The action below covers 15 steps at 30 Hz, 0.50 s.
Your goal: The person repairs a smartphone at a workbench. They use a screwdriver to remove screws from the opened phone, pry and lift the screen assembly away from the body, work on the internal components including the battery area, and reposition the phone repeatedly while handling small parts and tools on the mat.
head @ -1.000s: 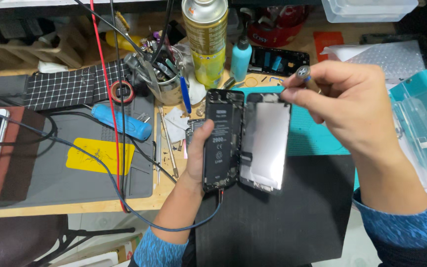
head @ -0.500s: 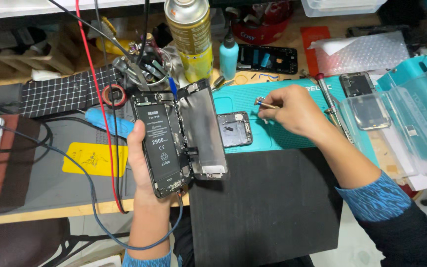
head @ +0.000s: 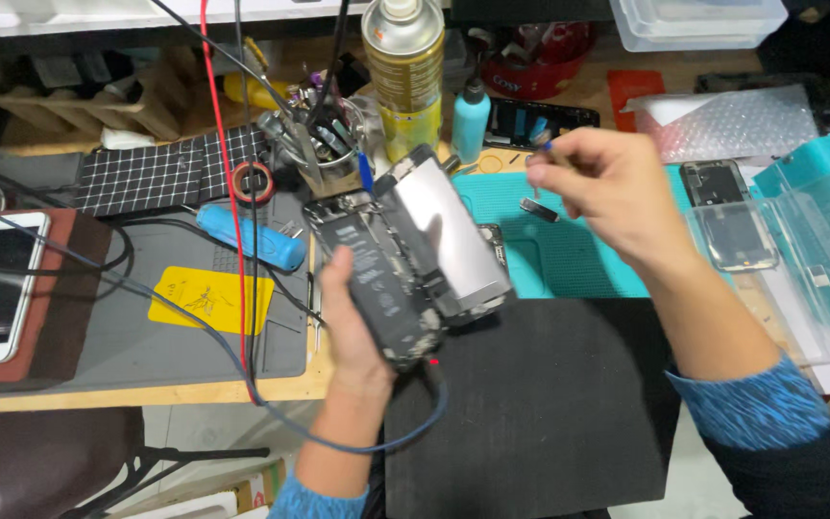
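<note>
Left hand [head: 353, 317] gripping opened phone [head: 405, 259], yellow label [head: 208, 298] left, gold spray can [head: 405, 72] behind

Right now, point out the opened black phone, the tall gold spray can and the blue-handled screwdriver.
opened black phone [head: 381, 279], head view, on its exposed battery.
tall gold spray can [head: 405, 72], head view, mid body.
blue-handled screwdriver [head: 247, 235], head view, middle of the handle.

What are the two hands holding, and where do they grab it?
The left hand grips the opened phone around its lower body, screen panel swung open. The right hand pinches a thin tool near its tip; its kind is too blurred to tell.
</note>
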{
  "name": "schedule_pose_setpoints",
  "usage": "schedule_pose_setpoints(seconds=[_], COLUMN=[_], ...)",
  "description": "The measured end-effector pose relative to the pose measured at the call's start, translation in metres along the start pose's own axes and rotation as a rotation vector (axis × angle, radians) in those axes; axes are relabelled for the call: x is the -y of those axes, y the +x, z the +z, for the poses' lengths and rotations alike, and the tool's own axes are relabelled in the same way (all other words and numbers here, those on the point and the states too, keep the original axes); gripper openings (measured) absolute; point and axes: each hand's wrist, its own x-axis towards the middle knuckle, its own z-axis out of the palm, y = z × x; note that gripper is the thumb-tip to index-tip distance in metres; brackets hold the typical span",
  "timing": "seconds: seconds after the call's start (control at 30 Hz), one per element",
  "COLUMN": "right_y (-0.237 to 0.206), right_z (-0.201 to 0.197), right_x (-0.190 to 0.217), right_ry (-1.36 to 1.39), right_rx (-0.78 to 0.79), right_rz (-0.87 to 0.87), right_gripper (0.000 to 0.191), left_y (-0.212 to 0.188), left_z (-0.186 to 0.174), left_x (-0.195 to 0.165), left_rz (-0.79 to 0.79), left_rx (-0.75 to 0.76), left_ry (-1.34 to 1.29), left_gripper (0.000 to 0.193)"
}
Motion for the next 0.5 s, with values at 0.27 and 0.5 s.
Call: schedule_pose_setpoints(seconds=[0.27,0.5], right_y=[-0.021,-0.008], right_z=[0.012,0.040], right_x=[0.066,0.071], right_ry=[0.034,-0.091], right_rx=[0.136,0.157], right_rz=[-0.101,0.007], right_gripper=[0.012,0.017], left_y=[0.006,0.006], left_z=[-0.024,-0.035], left_x=[0.047,0.047], left_rz=[-0.056,-0.215], left_rx=[0.284,0.366], left_ry=[-0.052,-0.024], left_gripper=[0.045,0.042])
